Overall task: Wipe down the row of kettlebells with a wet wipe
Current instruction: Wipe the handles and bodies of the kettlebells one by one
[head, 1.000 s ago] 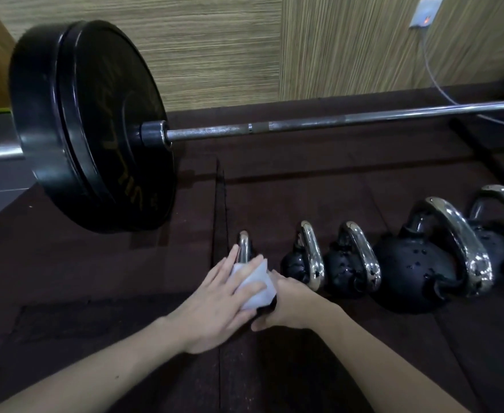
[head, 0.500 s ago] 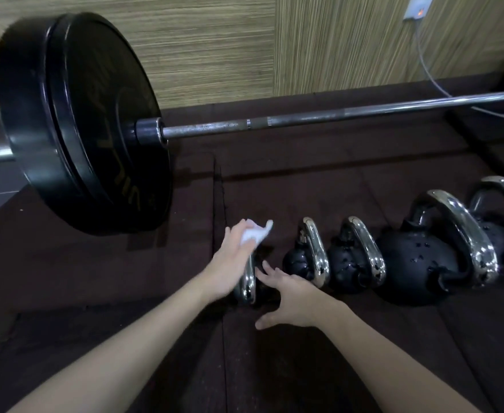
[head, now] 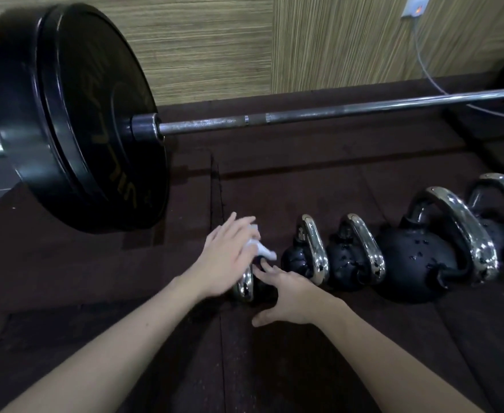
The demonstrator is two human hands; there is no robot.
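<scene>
Down on the dark rubber floor [head: 66, 293] a row of black kettlebells with chrome handles runs off to the right, and both hands are busy at the leftmost kettlebell [head: 246, 286], the smallest of the lot. The left hand [head: 226, 257] lies over its top, pressing a crumpled white wet wipe [head: 261, 248] against the bell — a corner of the wipe pokes out past the fingers [head: 241, 226], which look fairly straight, though motion blur keeps me from saying how tightly they hold it. Only the lower curve of the chrome handle shows beneath that hand. The right hand [head: 292, 296] is loose and spread, fingertips [head: 264, 265] touching the bell's near right side, thumb out toward the floor. Just beside it stand the second kettlebell [head: 301, 257] and third kettlebell [head: 352, 263], then a larger kettlebell [head: 414, 263] — another is partly cut off at the frame's edge. Behind them a loaded barbell [head: 334, 113] rests with its big black plate [head: 75, 114] at left, before a wood-grain wall [head: 203, 40].
</scene>
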